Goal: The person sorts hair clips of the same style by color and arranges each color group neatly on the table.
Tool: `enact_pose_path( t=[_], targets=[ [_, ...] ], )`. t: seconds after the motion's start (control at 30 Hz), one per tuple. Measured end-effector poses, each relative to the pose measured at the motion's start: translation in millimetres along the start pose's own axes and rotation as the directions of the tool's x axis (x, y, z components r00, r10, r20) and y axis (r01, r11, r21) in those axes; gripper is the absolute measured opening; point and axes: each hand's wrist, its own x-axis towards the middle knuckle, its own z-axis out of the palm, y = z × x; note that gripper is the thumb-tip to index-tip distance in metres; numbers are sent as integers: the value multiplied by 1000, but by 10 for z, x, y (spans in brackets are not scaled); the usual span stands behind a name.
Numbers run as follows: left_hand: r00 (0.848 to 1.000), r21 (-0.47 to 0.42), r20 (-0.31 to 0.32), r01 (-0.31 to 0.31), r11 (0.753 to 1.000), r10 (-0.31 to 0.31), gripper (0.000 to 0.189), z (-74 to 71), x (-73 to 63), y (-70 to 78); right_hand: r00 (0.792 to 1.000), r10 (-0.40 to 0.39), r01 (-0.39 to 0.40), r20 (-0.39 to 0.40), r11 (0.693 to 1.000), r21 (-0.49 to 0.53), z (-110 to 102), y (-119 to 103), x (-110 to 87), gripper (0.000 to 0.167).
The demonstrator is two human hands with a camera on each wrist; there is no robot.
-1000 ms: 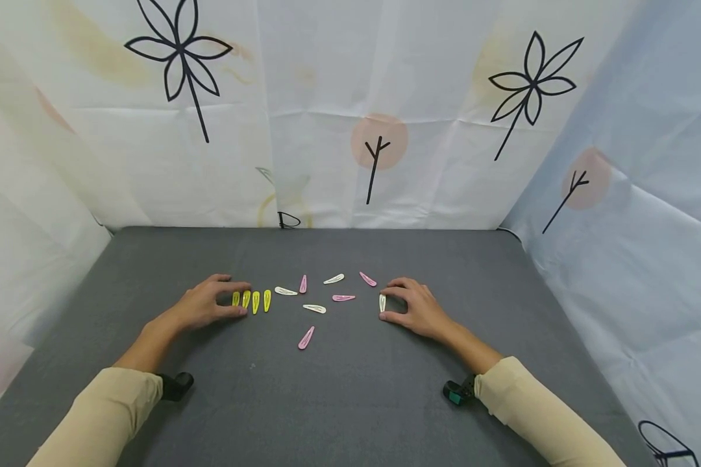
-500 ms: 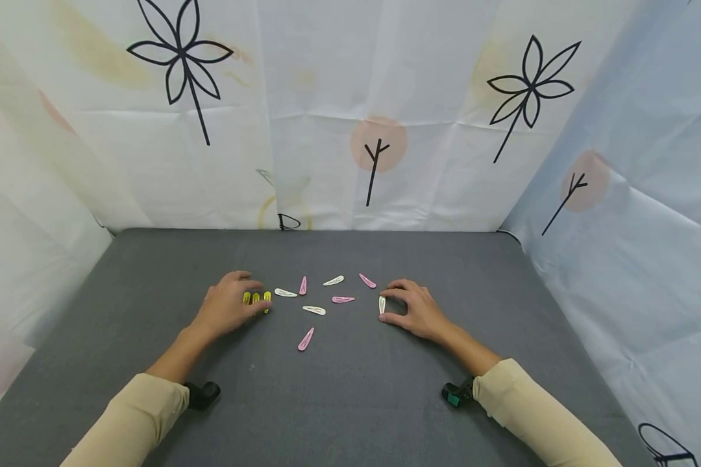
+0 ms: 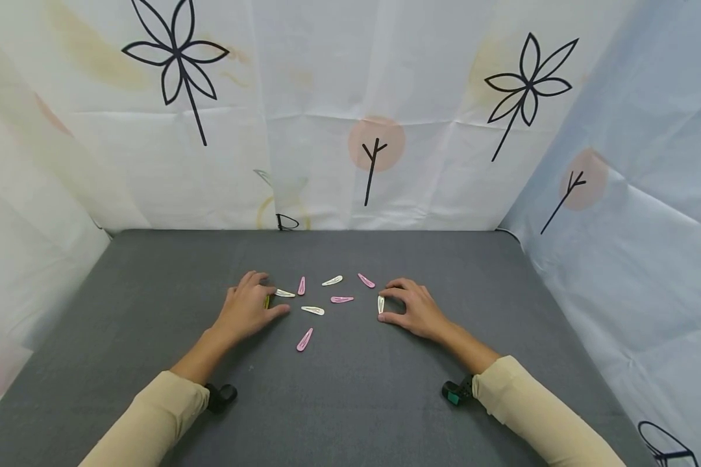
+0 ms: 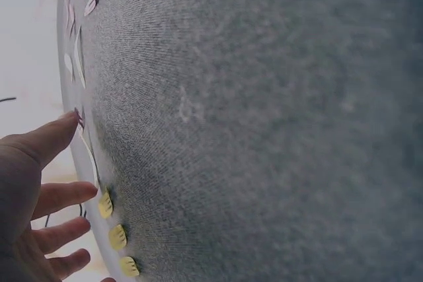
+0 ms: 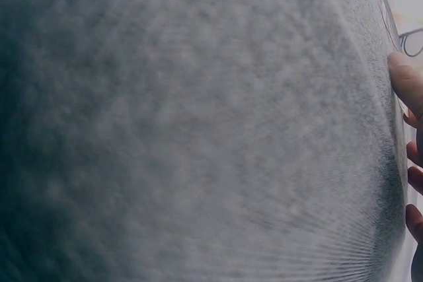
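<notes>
My left hand is over the row of yellow hair clips, thumb and fingers spread apart. In the head view only a sliver of one yellow clip shows between thumb and forefinger; the left wrist view shows several yellow clips lying by the fingers. A white clip lies just beyond the left fingertips, beside an upright pink clip. On the right, my right hand holds a white clip at its two ends, between thumb and forefinger, standing lengthwise away from me.
Between the hands lie two white clips and pink clips in mixed directions. Nearer to me is another pink clip. A grey cloth-covered table meets a printed white curtain at the back.
My left hand has moved right along the yellow row, from its left end to the white clip beyond it. My right hand and its white clip have stayed in place.
</notes>
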Motion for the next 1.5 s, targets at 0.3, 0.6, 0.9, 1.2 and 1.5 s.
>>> enact_pose_path(
  t=[0.3,0.6,0.9,1.2,1.5],
  targets=[
    [999,-40,18,38,998,-37,53,20,63,-11,1000,-18,18,-7,1000,8,-4,0,7,47],
    [999,-80,36,-2,997,5,56,-3,127,-85,1000,-12,12,-8,1000,14,0,-4,20,46],
    [992,-92,110,-55,994,65,57,-82,146,-187,1000,5,-5,-12,1000,11,13,12,20,47],
    [991,-84,87,-95,992,102,50,-44,158,-260,1000,13,-12,-6,1000,5,6,13,24,46],
    [966,-36,16,-258,965,259,49,-151,-71,-235,1000,10,-10,-11,1000,5,19,23,11,46]
  ],
)
